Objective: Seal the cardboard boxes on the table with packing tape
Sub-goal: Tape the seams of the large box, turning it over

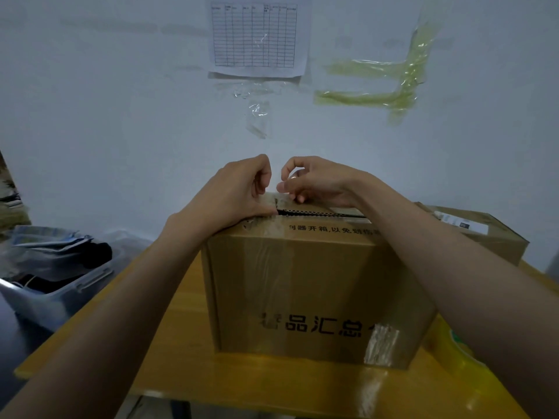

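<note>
Both forearms come in from the bottom edge, at 7 and 5 o'clock, and reach to the top of a big cardboard box (305, 285) in the middle of a yellow wooden table (169, 322). On the box front there are black printed characters and some old clear tape.

Going from the left: at 9 o'clock, beside the table, stands a grey plastic bin (60, 285) with bags and dark things inside.

Next, the left hand (239, 192) rests on the top left part of the box. Its fingers are curled in, and the thumb presses on the near top edge, just beside the left end of the open seam (320, 213) between the flaps. I cannot tell whether it pinches anything.

The right hand (314, 182) is just beside the left one, on the far side of the seam. Its fingers are also curled, and the fingertips touch the box top. If some tape is between them, it is too unclear to say.

At 3 o'clock, behind the right arm, a second cardboard box (484, 234) stands on the table. At 4 o'clock, near the table edge, lies a yellowish roll of packing tape (453, 352), partly hidden by the right forearm.

On the wall at 12 o'clock hangs a printed sheet (257, 34), and at 1 o'clock some tape strips (390, 83) are stuck on.
</note>
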`<state>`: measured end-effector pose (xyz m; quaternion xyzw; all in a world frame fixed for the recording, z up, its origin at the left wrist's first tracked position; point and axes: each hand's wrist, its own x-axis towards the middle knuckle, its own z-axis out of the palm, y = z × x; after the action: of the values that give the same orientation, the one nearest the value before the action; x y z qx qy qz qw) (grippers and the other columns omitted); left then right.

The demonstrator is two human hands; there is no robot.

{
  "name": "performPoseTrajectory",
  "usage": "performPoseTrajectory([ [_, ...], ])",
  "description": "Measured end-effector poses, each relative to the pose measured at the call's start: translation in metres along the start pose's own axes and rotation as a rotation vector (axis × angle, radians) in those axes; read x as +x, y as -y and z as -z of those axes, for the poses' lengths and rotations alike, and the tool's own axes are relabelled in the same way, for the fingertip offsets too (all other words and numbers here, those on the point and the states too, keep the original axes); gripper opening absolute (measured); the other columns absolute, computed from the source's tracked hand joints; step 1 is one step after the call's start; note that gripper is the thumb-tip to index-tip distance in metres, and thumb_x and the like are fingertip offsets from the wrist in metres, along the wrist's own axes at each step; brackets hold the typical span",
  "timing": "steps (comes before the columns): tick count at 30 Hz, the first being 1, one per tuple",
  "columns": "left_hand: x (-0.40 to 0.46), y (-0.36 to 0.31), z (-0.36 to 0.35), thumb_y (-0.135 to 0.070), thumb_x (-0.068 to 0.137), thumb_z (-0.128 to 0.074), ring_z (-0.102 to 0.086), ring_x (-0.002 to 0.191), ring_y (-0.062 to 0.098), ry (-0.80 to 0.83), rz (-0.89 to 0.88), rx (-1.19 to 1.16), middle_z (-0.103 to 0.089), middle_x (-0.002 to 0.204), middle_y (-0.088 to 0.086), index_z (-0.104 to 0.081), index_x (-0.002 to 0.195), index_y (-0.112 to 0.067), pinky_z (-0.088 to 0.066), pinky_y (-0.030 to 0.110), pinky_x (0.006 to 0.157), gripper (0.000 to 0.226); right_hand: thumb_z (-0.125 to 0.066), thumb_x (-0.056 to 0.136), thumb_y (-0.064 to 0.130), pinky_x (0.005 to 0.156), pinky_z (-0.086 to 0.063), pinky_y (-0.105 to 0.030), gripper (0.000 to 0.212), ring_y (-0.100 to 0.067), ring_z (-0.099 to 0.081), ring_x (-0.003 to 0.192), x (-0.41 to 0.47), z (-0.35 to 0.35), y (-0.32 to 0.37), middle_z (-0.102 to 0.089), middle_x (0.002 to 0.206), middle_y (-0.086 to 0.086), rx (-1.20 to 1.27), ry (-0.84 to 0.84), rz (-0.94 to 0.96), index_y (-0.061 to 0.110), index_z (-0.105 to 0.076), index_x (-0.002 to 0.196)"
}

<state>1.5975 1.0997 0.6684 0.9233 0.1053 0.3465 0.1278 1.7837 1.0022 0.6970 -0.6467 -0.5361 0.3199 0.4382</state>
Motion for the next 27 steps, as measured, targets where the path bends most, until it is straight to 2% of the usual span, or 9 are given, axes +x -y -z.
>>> performPoseTrajectory([
  [5,0.001,0.001,-0.001,-0.031,0.070,-0.084,-0.053,0.074,0.014,0.002,-0.030,0.067,-0.055,0.079,-0.007,-0.048,0.083,-0.024,-0.052,0.048,0.069,0.039,-0.075,0.089,0.003,0.065,-0.048,-0.025,0.019,-0.015,-0.059,0.070,0.004,-0.004,0.004,-0.063,0.081,-0.010,-0.195,-0.008,0.023,0.011,-0.058,0.095],
  [13,0.000,0.001,-0.002,-0.036,0.072,-0.081,-0.056,0.079,0.008,-0.028,-0.051,0.170,-0.055,0.084,-0.012,-0.055,0.083,-0.033,-0.052,0.043,0.069,0.028,-0.068,0.091,-0.002,0.061,-0.048,-0.024,0.019,-0.012,-0.061,0.068,0.010,-0.005,0.012,-0.065,0.088,-0.008,-0.301,0.068,0.022,0.008,-0.059,0.106],
  [22,0.002,0.002,-0.002,-0.036,0.072,-0.081,-0.055,0.076,0.011,-0.059,-0.088,0.208,-0.046,0.090,-0.008,-0.054,0.087,-0.031,-0.048,0.037,0.063,0.032,-0.064,0.094,-0.004,0.061,-0.045,-0.024,0.015,-0.010,-0.062,0.065,0.011,0.001,0.009,-0.066,0.073,0.000,-0.129,0.122,0.011,0.008,-0.058,0.100],
  [27,0.001,0.003,-0.003,-0.035,0.071,-0.081,-0.054,0.073,0.010,-0.053,-0.068,0.212,-0.046,0.091,-0.009,-0.052,0.090,-0.031,-0.048,0.036,0.062,0.036,-0.057,0.098,-0.005,0.059,-0.043,-0.024,0.014,-0.013,-0.057,0.067,0.014,0.002,0.006,-0.060,0.094,-0.012,-0.035,0.118,-0.001,0.009,-0.057,0.097],
])
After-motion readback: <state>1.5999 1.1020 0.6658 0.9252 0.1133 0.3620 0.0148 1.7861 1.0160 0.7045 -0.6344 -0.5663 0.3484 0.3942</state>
